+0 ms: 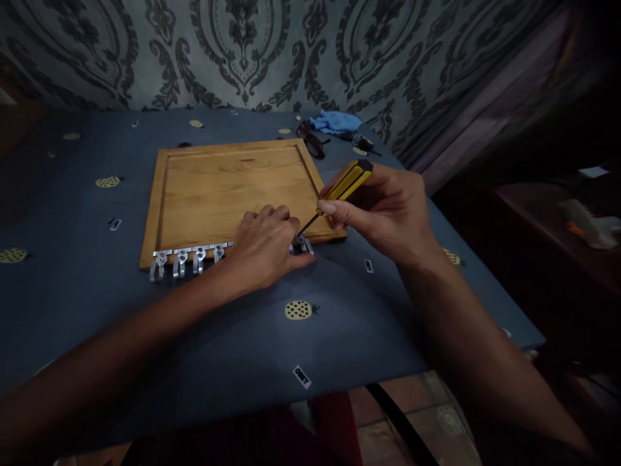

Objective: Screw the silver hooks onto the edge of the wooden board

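A wooden framed board [233, 188] lies flat on the table, with a metal hook rail [189, 250] along its near edge. My left hand [269, 243] is over the right part of the rail. Its fingers curl onto the board and its thumb lies by the rightmost hook [305, 245], holding the rail there; the part under the hand is hidden. Pinched in my right hand [388, 207] is a yellow and black screwdriver [347, 181]. The shaft slants down to the left, and its tip meets the rail at the rightmost hook.
Behind the board's far right corner lie sunglasses [312, 140], a crumpled blue cloth [336, 122] and what look like keys [363, 141]. A blue pineapple-print cloth [218, 362] covers the table. The patterned wall [272, 58] stands behind it, and the table's right edge drops to a dark area.
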`<action>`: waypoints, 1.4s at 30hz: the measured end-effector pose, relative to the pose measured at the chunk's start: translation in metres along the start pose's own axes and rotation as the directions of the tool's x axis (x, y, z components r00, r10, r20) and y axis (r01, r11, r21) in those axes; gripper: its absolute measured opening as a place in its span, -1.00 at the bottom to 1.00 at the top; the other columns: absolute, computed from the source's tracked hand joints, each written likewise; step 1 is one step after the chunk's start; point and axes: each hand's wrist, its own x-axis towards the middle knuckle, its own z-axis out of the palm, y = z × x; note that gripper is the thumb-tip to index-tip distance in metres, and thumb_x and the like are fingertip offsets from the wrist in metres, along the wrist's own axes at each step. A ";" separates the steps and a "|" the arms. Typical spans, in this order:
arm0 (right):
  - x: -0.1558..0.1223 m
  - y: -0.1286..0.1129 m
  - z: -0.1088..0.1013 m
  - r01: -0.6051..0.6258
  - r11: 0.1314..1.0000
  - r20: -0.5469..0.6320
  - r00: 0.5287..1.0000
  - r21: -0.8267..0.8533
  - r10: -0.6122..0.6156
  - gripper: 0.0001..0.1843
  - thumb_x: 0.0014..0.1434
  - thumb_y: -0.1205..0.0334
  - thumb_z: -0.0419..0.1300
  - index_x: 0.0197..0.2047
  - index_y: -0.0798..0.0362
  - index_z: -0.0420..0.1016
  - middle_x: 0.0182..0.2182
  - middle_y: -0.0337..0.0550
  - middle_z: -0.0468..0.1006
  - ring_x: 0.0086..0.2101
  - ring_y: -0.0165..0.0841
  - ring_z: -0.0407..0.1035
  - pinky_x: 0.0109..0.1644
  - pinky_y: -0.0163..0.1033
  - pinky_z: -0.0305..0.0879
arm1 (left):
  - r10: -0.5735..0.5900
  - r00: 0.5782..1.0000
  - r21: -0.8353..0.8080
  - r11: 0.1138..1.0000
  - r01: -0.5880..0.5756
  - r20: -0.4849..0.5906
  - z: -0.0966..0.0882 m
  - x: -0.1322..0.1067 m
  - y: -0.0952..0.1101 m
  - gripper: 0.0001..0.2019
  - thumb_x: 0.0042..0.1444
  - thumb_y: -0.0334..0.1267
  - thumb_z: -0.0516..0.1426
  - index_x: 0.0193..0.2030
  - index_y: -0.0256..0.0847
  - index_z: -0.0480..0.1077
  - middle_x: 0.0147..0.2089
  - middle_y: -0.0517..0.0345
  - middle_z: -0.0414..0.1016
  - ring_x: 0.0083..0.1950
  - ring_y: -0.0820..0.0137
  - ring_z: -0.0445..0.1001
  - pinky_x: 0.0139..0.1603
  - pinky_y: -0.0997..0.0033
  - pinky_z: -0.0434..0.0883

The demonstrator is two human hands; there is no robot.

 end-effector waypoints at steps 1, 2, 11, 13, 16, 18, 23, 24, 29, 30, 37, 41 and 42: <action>0.000 0.001 0.002 0.010 1.000 -0.025 1.000 -0.016 -0.011 -0.61 -0.05 -0.15 0.54 -0.37 -0.05 0.58 -0.54 -0.31 0.47 -0.57 -0.43 0.31 -0.52 -0.24 0.31 | -0.004 1.000 0.001 1.000 0.004 0.001 0.000 0.000 0.000 -0.58 0.28 0.05 0.22 0.04 -0.29 0.53 0.11 -0.11 0.52 0.21 -0.03 0.44 0.15 -0.04 0.41; -0.001 0.003 0.004 0.023 0.999 -0.050 0.998 -0.033 -0.024 -0.60 -0.06 -0.15 0.54 -0.39 -0.06 0.57 -0.55 -0.31 0.46 -0.56 -0.42 0.30 -0.52 -0.24 0.30 | -0.007 1.000 0.002 1.000 0.007 0.002 0.000 0.000 0.000 -0.57 0.28 0.06 0.22 0.04 -0.29 0.53 0.10 -0.11 0.52 0.20 -0.03 0.45 0.15 -0.04 0.41; -0.002 -0.001 0.015 0.058 0.997 -0.278 0.958 -0.043 -0.068 -0.55 -0.10 -0.24 0.53 -0.41 -0.09 0.54 -0.53 -0.29 0.47 -0.61 -0.43 0.26 -0.61 -0.25 0.29 | -0.010 1.000 0.003 1.000 0.010 0.002 -0.002 0.000 0.001 -0.59 0.27 0.07 0.23 0.00 -0.27 0.53 0.08 -0.09 0.53 0.18 -0.02 0.46 0.12 -0.03 0.43; -0.001 0.000 0.015 0.075 0.996 -0.275 0.958 -0.042 -0.084 -0.58 -0.08 -0.19 0.54 -0.41 -0.09 0.55 -0.52 -0.29 0.48 -0.61 -0.43 0.27 -0.61 -0.25 0.30 | -0.008 1.000 0.003 1.000 0.008 -0.002 -0.002 0.000 0.001 -0.59 0.27 0.07 0.23 0.00 -0.27 0.53 0.09 -0.10 0.53 0.18 -0.02 0.46 0.12 -0.04 0.43; -0.001 0.004 0.015 0.106 0.994 -0.259 0.959 -0.039 -0.113 -0.63 -0.07 -0.14 0.55 -0.40 -0.11 0.57 -0.52 -0.31 0.49 -0.62 -0.44 0.29 -0.59 -0.25 0.29 | -0.010 1.000 0.000 1.000 0.010 -0.002 -0.002 0.000 0.002 -0.60 0.28 0.06 0.23 0.01 -0.27 0.53 0.10 -0.10 0.53 0.19 -0.02 0.46 0.14 -0.03 0.42; -0.001 0.006 0.014 0.111 0.993 -0.242 0.963 -0.043 -0.118 -0.64 -0.06 -0.14 0.55 -0.37 -0.12 0.59 -0.51 -0.32 0.52 -0.61 -0.43 0.31 -0.57 -0.24 0.30 | -0.012 1.000 -0.002 1.000 0.012 0.004 -0.002 0.000 0.002 -0.60 0.28 0.06 0.23 0.01 -0.27 0.53 0.10 -0.10 0.53 0.19 -0.02 0.46 0.14 -0.03 0.42; -0.001 0.011 0.015 0.106 0.991 -0.207 0.971 -0.081 -0.121 -0.65 -0.02 -0.15 0.53 -0.35 -0.12 0.60 -0.55 -0.33 0.49 -0.57 -0.41 0.34 -0.52 -0.24 0.33 | -0.007 1.000 -0.003 1.000 0.007 0.015 -0.003 0.001 0.001 -0.59 0.28 0.06 0.22 0.00 -0.28 0.53 0.09 -0.11 0.53 0.19 -0.02 0.45 0.14 -0.03 0.41; -0.001 0.011 0.015 0.101 0.991 -0.201 0.973 -0.084 -0.116 -0.64 -0.02 -0.15 0.52 -0.36 -0.11 0.58 -0.57 -0.33 0.47 -0.57 -0.41 0.33 -0.52 -0.24 0.32 | -0.007 1.000 -0.002 1.000 0.007 0.016 -0.003 0.001 0.001 -0.59 0.28 0.06 0.22 0.00 -0.28 0.53 0.09 -0.11 0.53 0.19 -0.02 0.45 0.14 -0.03 0.40; -0.001 0.011 0.015 0.078 0.993 -0.183 0.979 -0.087 -0.093 -0.57 -0.04 -0.21 0.51 -0.37 -0.09 0.53 -0.58 -0.35 0.40 -0.57 -0.41 0.29 -0.55 -0.26 0.28 | -0.012 1.000 0.004 1.000 0.012 0.012 -0.002 0.001 0.001 -0.60 0.28 0.06 0.22 0.00 -0.26 0.53 0.07 -0.12 0.53 0.18 0.00 0.45 0.13 0.00 0.39; -0.002 0.010 0.015 0.068 0.995 -0.176 0.981 -0.079 -0.081 -0.57 -0.04 -0.20 0.52 -0.37 -0.09 0.53 -0.57 -0.34 0.41 -0.56 -0.41 0.29 -0.54 -0.25 0.29 | -0.011 1.000 0.004 1.000 0.011 0.007 -0.002 0.001 0.001 -0.60 0.28 0.06 0.21 0.00 -0.25 0.53 0.08 -0.12 0.53 0.18 0.00 0.45 0.12 0.00 0.39; -0.003 -0.002 0.008 -0.045 0.999 -0.060 0.997 0.031 0.047 -0.61 -0.02 -0.14 0.53 -0.29 -0.08 0.59 -0.43 -0.28 0.54 -0.55 -0.40 0.34 -0.52 -0.20 0.35 | 0.003 1.000 -0.006 1.000 -0.003 0.007 -0.002 0.000 0.000 -0.60 0.29 0.06 0.20 -0.01 -0.27 0.52 0.10 -0.12 0.52 0.15 0.01 0.44 0.11 0.02 0.38; -0.003 -0.007 0.002 -0.059 0.997 0.013 0.998 0.040 0.058 -0.64 0.05 -0.15 0.48 -0.26 -0.06 0.65 -0.45 -0.28 0.56 -0.59 -0.46 0.34 -0.51 -0.24 0.36 | 0.006 1.000 -0.007 1.000 -0.006 -0.002 -0.002 -0.001 0.000 -0.62 0.29 0.06 0.20 -0.04 -0.26 0.52 0.09 -0.09 0.52 0.14 0.03 0.44 0.09 0.06 0.37; -0.003 -0.008 0.001 -0.068 0.997 0.026 0.997 0.041 0.067 -0.64 0.06 -0.14 0.48 -0.25 -0.06 0.66 -0.44 -0.27 0.57 -0.58 -0.45 0.36 -0.50 -0.24 0.38 | 0.005 1.000 -0.003 1.000 -0.005 -0.004 -0.002 -0.001 0.000 -0.62 0.29 0.06 0.20 -0.04 -0.25 0.52 0.09 -0.09 0.52 0.14 0.04 0.44 0.09 0.07 0.37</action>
